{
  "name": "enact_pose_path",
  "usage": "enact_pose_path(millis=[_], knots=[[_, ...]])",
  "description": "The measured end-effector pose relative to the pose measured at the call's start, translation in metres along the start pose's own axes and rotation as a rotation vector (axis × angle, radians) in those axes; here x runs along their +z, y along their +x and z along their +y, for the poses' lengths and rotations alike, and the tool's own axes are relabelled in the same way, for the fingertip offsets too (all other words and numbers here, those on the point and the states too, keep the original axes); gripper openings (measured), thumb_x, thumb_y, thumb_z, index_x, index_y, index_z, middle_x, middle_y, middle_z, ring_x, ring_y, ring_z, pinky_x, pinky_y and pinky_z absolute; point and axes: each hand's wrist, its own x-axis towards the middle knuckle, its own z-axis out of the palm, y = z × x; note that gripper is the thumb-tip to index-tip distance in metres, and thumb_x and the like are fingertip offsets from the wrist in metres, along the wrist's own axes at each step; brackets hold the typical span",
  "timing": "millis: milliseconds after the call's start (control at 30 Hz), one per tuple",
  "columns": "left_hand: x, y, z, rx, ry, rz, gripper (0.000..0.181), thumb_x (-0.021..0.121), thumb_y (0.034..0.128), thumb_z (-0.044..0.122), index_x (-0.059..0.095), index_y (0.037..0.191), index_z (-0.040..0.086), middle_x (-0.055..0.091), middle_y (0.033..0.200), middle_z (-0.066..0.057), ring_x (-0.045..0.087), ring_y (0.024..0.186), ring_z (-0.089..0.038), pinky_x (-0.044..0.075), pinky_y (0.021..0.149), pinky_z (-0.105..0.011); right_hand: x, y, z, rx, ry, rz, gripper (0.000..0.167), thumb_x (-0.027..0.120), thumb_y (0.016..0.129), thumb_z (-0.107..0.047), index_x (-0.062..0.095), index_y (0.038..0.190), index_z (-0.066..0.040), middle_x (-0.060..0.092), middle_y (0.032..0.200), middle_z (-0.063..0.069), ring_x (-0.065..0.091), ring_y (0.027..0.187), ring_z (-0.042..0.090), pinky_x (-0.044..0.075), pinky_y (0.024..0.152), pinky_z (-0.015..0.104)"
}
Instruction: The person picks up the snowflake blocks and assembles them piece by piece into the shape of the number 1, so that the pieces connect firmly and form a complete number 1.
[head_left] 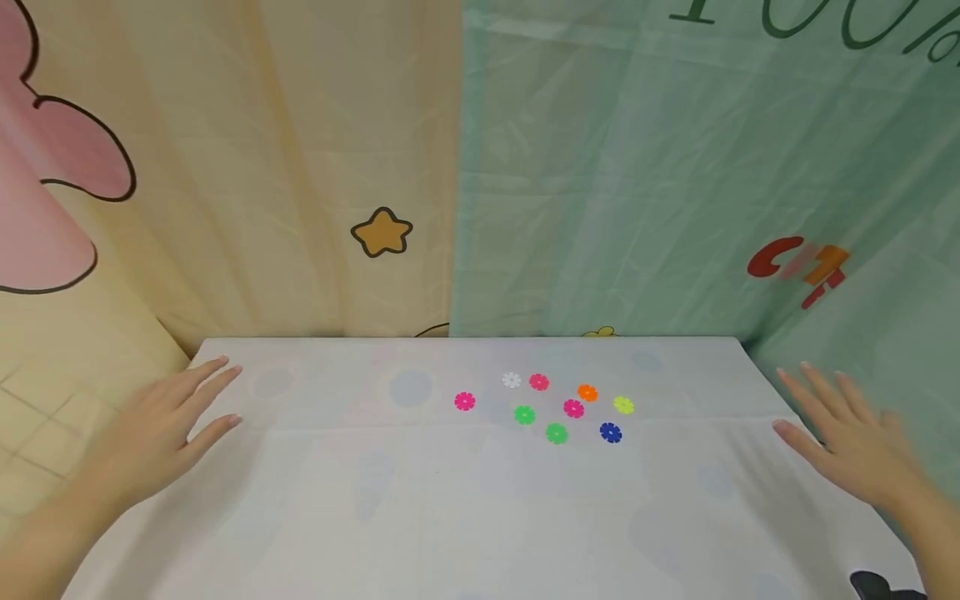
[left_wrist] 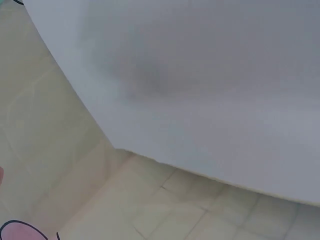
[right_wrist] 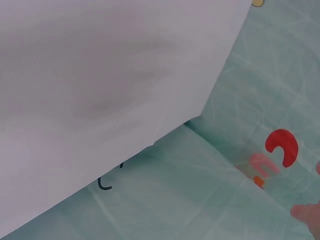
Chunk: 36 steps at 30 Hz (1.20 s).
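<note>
Over the table's left edge hovers my left hand (head_left: 161,429), fingers spread and holding nothing. My right hand (head_left: 858,446) is spread likewise over the right edge; one fingertip (right_wrist: 306,214) enters the right wrist view. Small notched snowflake discs lie scattered right of the table's middle, well away from both hands: a white disc (head_left: 512,380), an orange disc (head_left: 588,392), a yellow disc (head_left: 623,405), a blue disc (head_left: 611,432), two green discs (head_left: 524,415) and three pink discs (head_left: 465,402). Neither wrist view has a disc in it.
The white tabletop (head_left: 337,500) has faint grey spots and a crease across it. Behind stand a cream curtain (head_left: 300,167) and a green curtain (head_left: 600,167), close to the back edge. A black shape (head_left: 885,586) shows at the front right corner.
</note>
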Motion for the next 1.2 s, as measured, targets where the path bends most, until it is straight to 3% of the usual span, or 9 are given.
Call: enact_pose_path(millis=[133, 233, 333, 400, 500, 633, 733, 1000, 1200], knots=[[0.006, 0.014, 0.013, -0.092, -0.085, 0.013, 0.051, 0.07, 0.082, 0.02, 0.053, 0.127, 0.003, 0.057, 0.12, -0.015, 0.053, 0.103, -0.035, 0.037, 0.081, -0.04, 0.004, 0.009, -0.007, -0.109, 0.102, 0.136, 0.065, 0.062, 0.089, -0.029, 0.033, 0.145, -0.015, 0.033, 0.141, 0.024, 0.029, 0.124, 0.048, 0.019, 0.096, 0.067], [0.015, 0.024, 0.022, -0.173, -0.156, 0.001, 0.05, 0.07, 0.0819, 0.014, 0.052, 0.127, 0.002, 0.057, 0.118, -0.015, 0.054, 0.1, -0.031, 0.041, 0.074, -0.039, 0.005, 0.018, -0.017, -0.174, 0.191, 0.181, 0.053, 0.07, 0.083, -0.021, 0.05, 0.131, -0.007, 0.051, 0.123, 0.021, 0.044, 0.109, 0.038, 0.029, 0.105, 0.036], [0.03, 0.032, 0.03, -0.216, -0.21, -0.003, 0.046, 0.07, 0.0826, 0.012, 0.053, 0.125, 0.002, 0.058, 0.116, -0.016, 0.056, 0.096, -0.031, 0.044, 0.07, -0.041, 0.004, 0.025, -0.031, -0.15, 0.266, 0.131, 0.044, 0.07, 0.083, -0.02, 0.057, 0.123, -0.006, 0.058, 0.116, 0.014, 0.048, 0.103, 0.015, 0.044, 0.084, 0.026], [0.041, 0.036, 0.037, -0.237, -0.246, -0.015, 0.044, 0.069, 0.0834, 0.011, 0.054, 0.124, 0.001, 0.058, 0.116, -0.017, 0.057, 0.096, -0.033, 0.045, 0.072, -0.049, 0.004, 0.03, -0.042, -0.121, 0.317, 0.09, 0.039, 0.07, 0.084, -0.021, 0.06, 0.12, -0.007, 0.06, 0.114, 0.011, 0.048, 0.096, 0.004, 0.046, 0.07, 0.03], [0.057, 0.041, 0.048, -0.28, -0.318, -0.057, 0.043, 0.068, 0.0849, 0.011, 0.053, 0.124, 0.0, 0.058, 0.116, -0.019, 0.057, 0.097, -0.034, 0.045, 0.075, -0.052, 0.008, 0.04, -0.058, -0.113, 0.401, 0.06, 0.037, 0.069, 0.085, -0.02, 0.061, 0.119, -0.008, 0.062, 0.112, 0.01, 0.05, 0.089, -0.002, 0.047, 0.067, 0.036], [0.074, 0.046, 0.063, -0.338, -0.425, -0.135, 0.043, 0.067, 0.0861, 0.013, 0.053, 0.125, 0.001, 0.058, 0.116, -0.019, 0.057, 0.099, -0.034, 0.046, 0.079, -0.052, 0.017, 0.053, -0.078, -0.136, 0.474, 0.03, 0.035, 0.069, 0.085, -0.018, 0.062, 0.118, -0.007, 0.064, 0.11, 0.01, 0.055, 0.086, 0.006, 0.048, 0.071, 0.028], [0.086, 0.05, 0.074, -0.369, -0.509, -0.192, 0.043, 0.066, 0.087, 0.016, 0.053, 0.126, 0.002, 0.058, 0.117, -0.018, 0.057, 0.101, -0.032, 0.045, 0.082, -0.051, 0.026, 0.062, -0.092, -0.107, 0.549, -0.039, 0.035, 0.067, 0.086, -0.019, 0.061, 0.119, -0.007, 0.064, 0.109, 0.009, 0.057, 0.087, 0.008, 0.05, 0.073, 0.023], [0.113, 0.067, 0.093, -0.432, -0.712, -0.281, 0.044, 0.066, 0.0876, 0.019, 0.053, 0.127, 0.004, 0.057, 0.12, -0.019, 0.057, 0.103, -0.032, 0.048, 0.083, -0.044, 0.055, 0.085, -0.123, -0.081, 0.754, -0.196, 0.037, 0.068, 0.086, -0.02, 0.06, 0.119, -0.006, 0.062, 0.107, 0.013, 0.059, 0.092, 0.022, 0.051, 0.076, 0.028], [0.135, 0.082, 0.101, -0.529, -0.804, -0.361, 0.044, 0.067, 0.0868, 0.018, 0.053, 0.126, 0.003, 0.057, 0.119, -0.018, 0.059, 0.102, -0.029, 0.05, 0.081, -0.037, 0.077, 0.104, -0.146, -0.066, 0.85, -0.301, 0.038, 0.068, 0.085, -0.016, 0.059, 0.119, -0.001, 0.061, 0.108, 0.018, 0.058, 0.094, 0.025, 0.052, 0.073, 0.027]])
